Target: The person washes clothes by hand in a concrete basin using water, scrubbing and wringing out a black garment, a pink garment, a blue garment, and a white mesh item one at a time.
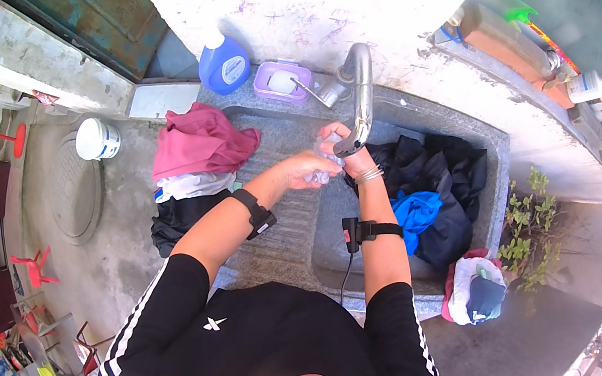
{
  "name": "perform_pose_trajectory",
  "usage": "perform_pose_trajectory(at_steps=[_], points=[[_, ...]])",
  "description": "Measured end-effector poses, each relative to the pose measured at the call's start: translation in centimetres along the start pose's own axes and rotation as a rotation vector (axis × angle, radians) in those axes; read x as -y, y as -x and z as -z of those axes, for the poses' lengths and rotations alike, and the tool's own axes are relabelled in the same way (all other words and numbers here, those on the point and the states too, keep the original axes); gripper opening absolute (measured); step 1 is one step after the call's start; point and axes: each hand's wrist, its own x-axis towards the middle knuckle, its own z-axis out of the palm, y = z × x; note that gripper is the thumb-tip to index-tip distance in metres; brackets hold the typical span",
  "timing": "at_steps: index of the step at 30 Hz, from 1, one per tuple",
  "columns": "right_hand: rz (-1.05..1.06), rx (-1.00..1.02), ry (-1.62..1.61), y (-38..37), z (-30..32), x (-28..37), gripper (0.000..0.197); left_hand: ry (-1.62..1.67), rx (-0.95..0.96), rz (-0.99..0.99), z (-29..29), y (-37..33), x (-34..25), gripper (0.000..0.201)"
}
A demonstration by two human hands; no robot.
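Both hands are close together over the stone sink (326, 228), just under the curved metal tap (359, 102). My left hand (308, 168) comes in from the left with its fingers curled. My right hand (353, 160), with bangles at the wrist, is bent in beside it, its fingers curled as well. Around the fingers shows something pale and translucent (318, 177); whether it is water, suds or thin plastic I cannot tell. To the right, dark clothes (431, 170) and a bright blue cloth (416, 214) lie in the basin.
Pink cloth (205, 142) is piled over white and black clothes on the ribbed washboard side. A blue detergent bottle (224, 66) and a lilac soap box (262, 79) stand on the back ledge. More clothes (477, 289) hang at the right rim. A white bucket (96, 139) stands left.
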Motion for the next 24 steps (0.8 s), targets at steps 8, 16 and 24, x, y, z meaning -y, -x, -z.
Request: perform_pose_trajectory(at_steps=[8,16,24], points=[[0.218,-0.458,0.933,-1.5,-0.1,-5.8,0.024,-0.672,-0.391,-0.225,1.4,-1.8,2.4,0.037],[-0.011,-0.798,0.755,-1.7,3.5,-7.9,0.037,-0.801,-0.576,-0.191,-1.8,-0.9,1.1,0.049],[-0.333,-0.389,0.029,2.4,1.1,-4.2,0.038,-0.185,-0.418,-0.266,0.7,1.6,1.8,0.036]])
